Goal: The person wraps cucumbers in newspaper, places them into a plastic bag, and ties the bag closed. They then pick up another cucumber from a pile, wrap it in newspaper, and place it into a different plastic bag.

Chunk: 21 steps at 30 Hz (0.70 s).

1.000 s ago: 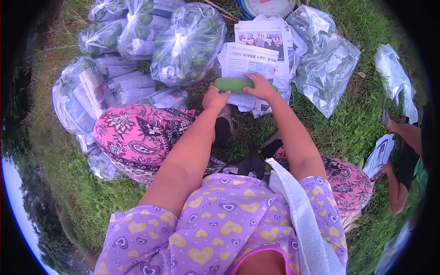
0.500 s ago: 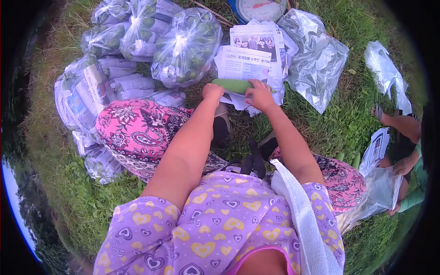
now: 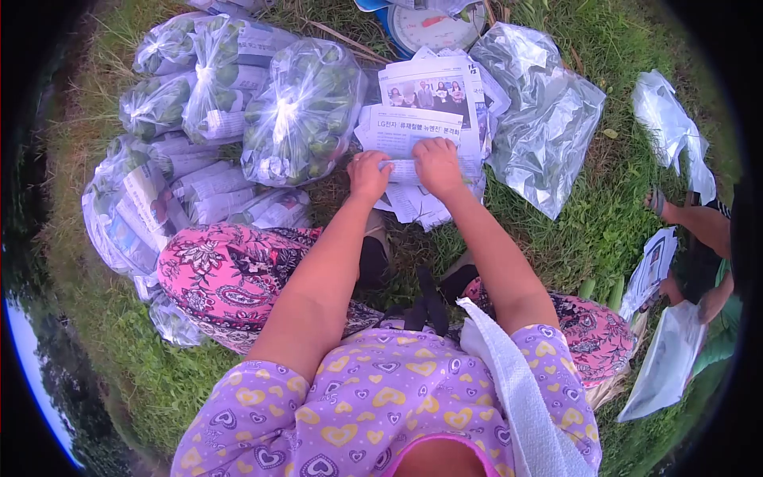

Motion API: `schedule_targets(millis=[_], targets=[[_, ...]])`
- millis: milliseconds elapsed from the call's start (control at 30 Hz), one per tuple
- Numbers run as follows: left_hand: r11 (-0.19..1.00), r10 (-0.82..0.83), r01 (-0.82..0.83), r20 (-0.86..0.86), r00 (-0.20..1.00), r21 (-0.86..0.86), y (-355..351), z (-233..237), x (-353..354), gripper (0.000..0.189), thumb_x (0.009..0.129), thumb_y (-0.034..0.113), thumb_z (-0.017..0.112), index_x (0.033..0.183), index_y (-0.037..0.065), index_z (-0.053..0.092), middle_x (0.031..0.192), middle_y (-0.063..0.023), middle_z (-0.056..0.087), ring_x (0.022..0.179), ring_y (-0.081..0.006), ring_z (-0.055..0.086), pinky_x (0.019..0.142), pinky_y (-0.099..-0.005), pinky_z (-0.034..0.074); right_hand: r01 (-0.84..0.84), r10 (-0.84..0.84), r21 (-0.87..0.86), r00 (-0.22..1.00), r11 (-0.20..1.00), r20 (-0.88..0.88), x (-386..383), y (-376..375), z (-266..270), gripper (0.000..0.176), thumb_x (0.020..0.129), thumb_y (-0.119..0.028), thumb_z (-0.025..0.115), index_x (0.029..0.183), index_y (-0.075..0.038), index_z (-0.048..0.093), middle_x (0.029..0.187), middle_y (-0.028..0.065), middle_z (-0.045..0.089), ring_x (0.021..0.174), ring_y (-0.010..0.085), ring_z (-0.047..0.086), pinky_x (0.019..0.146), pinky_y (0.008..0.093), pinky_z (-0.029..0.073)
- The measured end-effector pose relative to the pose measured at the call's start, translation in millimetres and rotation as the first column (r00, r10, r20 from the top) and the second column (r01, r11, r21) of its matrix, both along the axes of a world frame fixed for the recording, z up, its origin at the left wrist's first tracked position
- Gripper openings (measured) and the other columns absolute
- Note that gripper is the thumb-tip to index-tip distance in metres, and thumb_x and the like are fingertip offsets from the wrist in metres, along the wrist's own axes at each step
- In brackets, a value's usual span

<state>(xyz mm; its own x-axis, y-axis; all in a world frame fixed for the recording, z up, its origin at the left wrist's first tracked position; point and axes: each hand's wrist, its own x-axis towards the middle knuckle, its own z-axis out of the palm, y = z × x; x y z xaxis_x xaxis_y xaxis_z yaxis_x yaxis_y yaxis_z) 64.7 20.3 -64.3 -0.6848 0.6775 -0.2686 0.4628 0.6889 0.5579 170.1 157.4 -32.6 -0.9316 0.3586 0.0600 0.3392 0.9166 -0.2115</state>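
My left hand (image 3: 369, 175) and my right hand (image 3: 436, 168) are side by side, with fingers curled over a sheet of newspaper. Between them the near edge of the sheet is rolled into a tube, the newspaper roll (image 3: 404, 171). The long green vegetable seen earlier is hidden inside or under the paper. A stack of newspaper sheets (image 3: 433, 95) lies flat on the grass under and beyond my hands, with printed text and a group photo facing up.
At the left are several clear bags of green vegetables (image 3: 306, 115), some wrapped in newspaper. A dial scale (image 3: 437, 30) stands beyond the stack. Clear plastic bags (image 3: 540, 119) lie to its right. Far right, another person's hand (image 3: 715, 298) holds a plastic bag (image 3: 668, 362).
The green vegetable has gone out of sight as the newspaper's near edge was rolled over it. Both hands are now on the paper. The other person's plastic bag has shifted and hangs lower.
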Motion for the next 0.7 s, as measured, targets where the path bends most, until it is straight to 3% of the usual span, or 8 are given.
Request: schedule_targets(millis=[67, 300, 400, 467, 533, 600, 667, 700], targets=[[1.0, 0.001, -0.001, -0.009, 1.0, 0.005, 2, -8, -3, 0.014, 0.074, 0.017, 0.067, 0.087, 0.012, 0.063, 0.099, -0.0053, 0.062, 0.104, -0.0272, 0.051, 0.092, -0.0421, 0.035, -0.266, 0.255, -0.101, 0.961, 0.959, -0.11, -5, -10, 28, 0.019, 0.077, -0.02, 0.057, 0.092, -0.01, 0.055, 0.092, 0.0067, 0.056, 0.089, 0.0241, 0.053, 0.076, 0.0365, 0.041], [0.998, 0.057, -0.056, -0.016, 0.998, 0.035, 4, -28, -5, 0.014, 0.075, 0.018, 0.066, 0.084, 0.01, 0.06, 0.096, -0.0075, 0.061, 0.1, -0.0294, 0.052, 0.089, -0.042, 0.036, -0.167, 0.161, -0.169, 0.986, 0.971, -0.046, 18, -35, -42, 0.035, 0.073, -0.024, 0.063, 0.103, -0.009, 0.054, 0.1, 0.0118, 0.056, 0.094, 0.0293, 0.053, 0.081, 0.0384, 0.042], [0.965, 0.256, -0.225, -0.312, 0.915, 0.131, 3, 5, 12, 0.021, 0.074, 0.021, 0.068, 0.088, 0.009, 0.058, 0.101, -0.0109, 0.057, 0.101, -0.0307, 0.051, 0.089, -0.0418, 0.036, -0.134, 0.126, -0.186, 0.991, 0.973, -0.05, 13, -23, -49, 0.044, 0.07, -0.026, 0.066, 0.108, -0.008, 0.054, 0.104, 0.0145, 0.057, 0.098, 0.0319, 0.053, 0.084, 0.0392, 0.042], [0.887, 0.451, -0.46, -0.256, 0.855, 0.028, 0, 10, 26, 0.026, 0.073, 0.023, 0.068, 0.089, 0.006, 0.056, 0.105, -0.0144, 0.053, 0.099, -0.0305, 0.05, 0.087, -0.0409, 0.038, -0.114, 0.103, -0.21, 0.993, 0.971, -0.061, 6, -15, -53, 0.049, 0.069, -0.027, 0.068, 0.111, -0.007, 0.054, 0.106, 0.0163, 0.057, 0.1, 0.0337, 0.054, 0.086, 0.0397, 0.043], [0.77, 0.637, -0.637, 0.007, 0.77, 0.038, -9, -22, 31, 0.025, 0.078, 0.024, 0.064, 0.088, 0.002, 0.055, 0.098, -0.0121, 0.055, 0.09, -0.0258, 0.053, 0.081, -0.0387, 0.041, -0.089, 0.078, -0.265, 0.995, 0.96, -0.055, 1, -8, -52, 0.055, 0.067, -0.028, 0.071, 0.115, -0.007, 0.054, 0.109, 0.018, 0.057, 0.102, 0.0354, 0.054, 0.088, 0.0402, 0.043], [0.681, 0.642, -0.729, 0.536, 0.548, -0.071, -9, -48, 30, 0.027, 0.083, 0.028, 0.06, 0.089, 0.002, 0.055, 0.089, -0.0064, 0.055, 0.079, -0.0181, 0.054, 0.074, -0.0337, 0.042, -0.055, 0.055, -0.37, 0.998, 0.928, -0.012, -3, -7, -49, 0.058, 0.066, -0.03, 0.072, 0.117, -0.007, 0.054, 0.11, 0.0189, 0.058, 0.103, 0.036, 0.054, 0.09, 0.0404, 0.043], [0.588, 0.561, -0.796, 0.781, 0.273, -0.143, 9, -16, 35, 0.031, 0.086, 0.033, 0.056, 0.094, 0.003, 0.056, 0.084, -0.0028, 0.055, 0.074, -0.0126, 0.054, 0.07, -0.0299, 0.041, 0.052, -0.102, -0.525, 0.993, 0.849, -0.066, 2, -12, -34, 0.06, 0.066, -0.031, 0.072, 0.117, -0.006, 0.054, 0.11, 0.0194, 0.058, 0.102, 0.0356, 0.055, 0.089, 0.0401, 0.043], [0.611, 0.549, -0.777, 0.788, 0.277, -0.152, 14, -8, 33, 0.032, 0.086, 0.034, 0.055, 0.096, 0.004, 0.056, 0.087, -0.0032, 0.055, 0.077, -0.0125, 0.054, 0.071, -0.0306, 0.041, 0.093, -0.176, -0.603, 0.981, 0.792, -0.08, 5, -14, -26, 0.061, 0.065, -0.031, 0.072, 0.117, -0.005, 0.054, 0.11, 0.0196, 0.059, 0.102, 0.0353, 0.056, 0.089, 0.04, 0.044]])
